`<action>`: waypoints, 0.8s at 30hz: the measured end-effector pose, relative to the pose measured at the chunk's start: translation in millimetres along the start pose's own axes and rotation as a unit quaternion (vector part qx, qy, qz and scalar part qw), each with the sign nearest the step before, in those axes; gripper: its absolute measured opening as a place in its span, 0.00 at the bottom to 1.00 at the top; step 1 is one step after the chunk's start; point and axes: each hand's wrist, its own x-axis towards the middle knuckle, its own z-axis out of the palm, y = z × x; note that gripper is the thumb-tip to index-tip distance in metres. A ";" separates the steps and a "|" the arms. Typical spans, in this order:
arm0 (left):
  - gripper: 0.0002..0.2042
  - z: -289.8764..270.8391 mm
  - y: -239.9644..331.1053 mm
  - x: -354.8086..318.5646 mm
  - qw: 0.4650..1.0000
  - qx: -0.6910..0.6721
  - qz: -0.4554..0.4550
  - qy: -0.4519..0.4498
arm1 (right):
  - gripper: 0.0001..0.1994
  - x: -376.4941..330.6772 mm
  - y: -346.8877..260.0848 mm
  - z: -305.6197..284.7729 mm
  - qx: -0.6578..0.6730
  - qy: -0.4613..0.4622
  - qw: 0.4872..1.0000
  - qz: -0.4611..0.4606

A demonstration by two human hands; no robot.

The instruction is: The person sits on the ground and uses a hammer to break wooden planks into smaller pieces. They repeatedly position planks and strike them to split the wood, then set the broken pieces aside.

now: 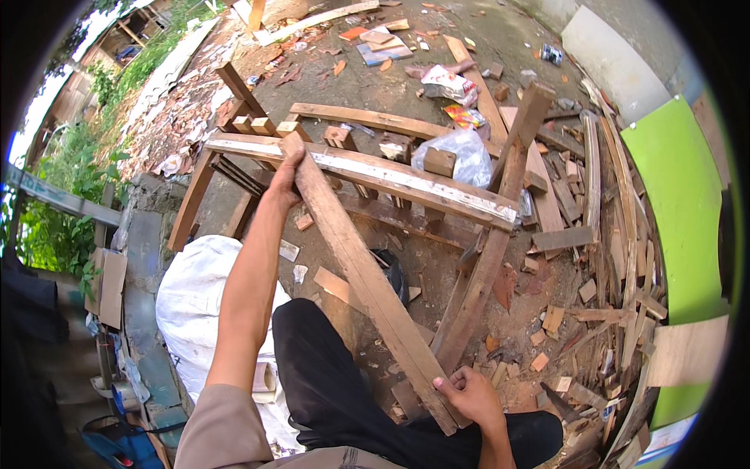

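Note:
A long wooden plank [363, 270] lies slantwise between my hands, its far end up at the left and its near end over my lap. My left hand [287, 176] is closed round the far end, beside the wooden frame's white-streaked beam. Near the lower end, my right hand [473, 395] grips the plank's edge with thumb on top and fingers curled. Beyond the plank stands a rough wooden frame [406, 181] with a long top beam and slanted legs. A wood block [439, 162] and a clear plastic bag [469, 152] are by that beam.
A white sack [195, 285] sits to my left, beside a low block wall [148, 234]. Wood offcuts and long strips [617, 234] are heaped along the right, before a green panel [676, 203]. A blue bag [129, 445] lies at lower left. Scraps litter the ground.

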 end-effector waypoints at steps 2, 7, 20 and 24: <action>0.27 6.2 -5.3 1.3 1.000 -0.018 0.010 -0.017 | 0.28 3.4 5.3 1.0 0.013 -0.009 1.000 0.005; 0.35 2.9 -21.6 26.4 0.998 -0.048 0.039 0.005 | 0.28 10.1 17.1 4.8 0.024 -0.006 1.000 -0.002; 0.40 8.4 -22.7 21.1 0.993 0.026 0.074 0.087 | 0.26 0.8 23.5 13.2 0.029 0.031 0.996 -0.078; 0.42 29.5 -26.9 2.2 0.993 0.042 0.069 0.086 | 0.25 -13.5 20.0 10.9 0.031 0.033 0.996 -0.078</action>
